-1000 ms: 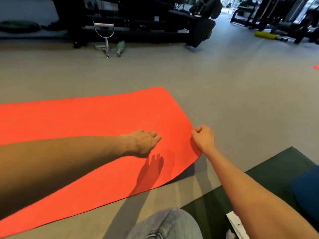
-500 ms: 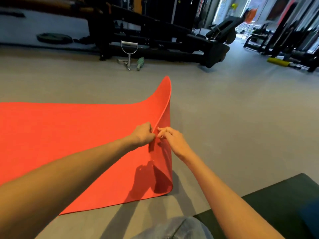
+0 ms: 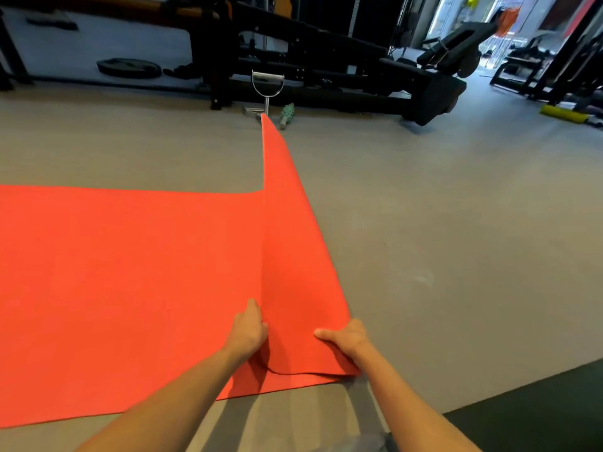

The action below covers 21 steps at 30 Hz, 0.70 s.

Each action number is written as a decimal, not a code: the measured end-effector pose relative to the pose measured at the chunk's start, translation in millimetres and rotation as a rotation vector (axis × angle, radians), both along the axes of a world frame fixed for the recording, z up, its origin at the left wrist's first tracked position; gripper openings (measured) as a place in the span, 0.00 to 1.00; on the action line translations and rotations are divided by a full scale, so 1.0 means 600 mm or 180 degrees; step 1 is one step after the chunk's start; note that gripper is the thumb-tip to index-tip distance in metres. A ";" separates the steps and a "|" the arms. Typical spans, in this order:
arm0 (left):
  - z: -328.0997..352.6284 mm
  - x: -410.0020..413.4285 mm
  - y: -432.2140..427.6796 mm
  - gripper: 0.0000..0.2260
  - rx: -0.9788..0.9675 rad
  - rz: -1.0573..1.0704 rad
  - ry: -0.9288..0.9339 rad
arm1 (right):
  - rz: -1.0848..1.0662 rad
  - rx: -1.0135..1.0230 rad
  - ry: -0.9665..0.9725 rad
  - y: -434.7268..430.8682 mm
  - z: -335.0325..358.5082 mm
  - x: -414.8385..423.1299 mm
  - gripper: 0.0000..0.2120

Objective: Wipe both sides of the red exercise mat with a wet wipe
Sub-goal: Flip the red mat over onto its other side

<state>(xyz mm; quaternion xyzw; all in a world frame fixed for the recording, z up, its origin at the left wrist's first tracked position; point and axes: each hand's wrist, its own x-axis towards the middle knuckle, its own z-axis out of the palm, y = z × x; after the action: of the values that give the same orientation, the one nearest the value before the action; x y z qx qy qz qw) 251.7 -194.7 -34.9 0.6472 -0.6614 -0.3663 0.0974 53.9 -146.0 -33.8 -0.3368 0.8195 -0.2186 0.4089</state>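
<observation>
The red exercise mat (image 3: 130,272) lies spread on the grey floor (image 3: 456,239), most of it flat and running off the left edge of the view. Its right end is lifted into a tall flap (image 3: 287,239) that stands up from a crease and tapers to a corner at the far side. The left hand (image 3: 249,331) is curled in at the near foot of that crease and grips the mat there. The right hand (image 3: 347,337) holds the flap's near edge, thumb on the upper face and fingers hidden beneath it. Below the two hands the near corner curls over itself and shows a dark edge line.

As a judgement, this is the turn-over between the two sides, only begun: one end is up and the long flat part has yet to follow. No wet wipe is in view in either hand or on the floor (it may be out of frame), and the red surface shows no damp streaks, so I cannot tell whether the first side has been wiped. The underside at least is left to do.

Beyond the flap's tip stand a metal cable handle (image 3: 267,83) and a green spiky roller (image 3: 287,113), in front of a black gym machine (image 3: 326,73). A weight plate (image 3: 129,67) lies at far left, and a dark green mat (image 3: 538,406) fills the lower right corner
</observation>
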 end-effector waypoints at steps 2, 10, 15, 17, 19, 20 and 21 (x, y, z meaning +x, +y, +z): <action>0.008 -0.007 -0.003 0.09 -0.0029 -0.0063 -0.0046 | -0.0018 -0.0060 0.0679 -0.010 -0.001 0.003 0.36; 0.122 -0.060 -0.027 0.04 -0.0520 0.0061 0.0628 | 0.0034 -0.0511 0.2229 -0.043 0.153 -0.041 0.22; 0.154 -0.094 -0.034 0.04 -0.0240 0.0041 0.1152 | 0.0252 -0.0681 0.3431 -0.032 0.217 -0.095 0.13; 0.154 -0.114 -0.032 0.07 0.0087 0.0085 0.1530 | 0.0440 -0.0981 0.3638 -0.023 0.186 -0.066 0.09; 0.150 -0.128 -0.025 0.15 0.0394 0.0248 0.1760 | 0.0617 -0.1281 0.3752 -0.010 0.146 -0.016 0.12; 0.149 -0.133 -0.021 0.20 0.0471 0.0349 0.1796 | 0.0688 -0.1347 0.3799 -0.003 0.132 0.011 0.14; 0.143 -0.135 -0.021 0.26 0.0521 0.0485 0.1812 | 0.0738 -0.1368 0.3815 0.003 0.123 0.036 0.16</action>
<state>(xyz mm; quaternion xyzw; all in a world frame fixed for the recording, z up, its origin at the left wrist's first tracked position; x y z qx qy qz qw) 170.4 -207.0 50.8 0.5719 -0.5254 -0.5767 0.2535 75.7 -144.0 39.7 -0.5611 0.8020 -0.1062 -0.1751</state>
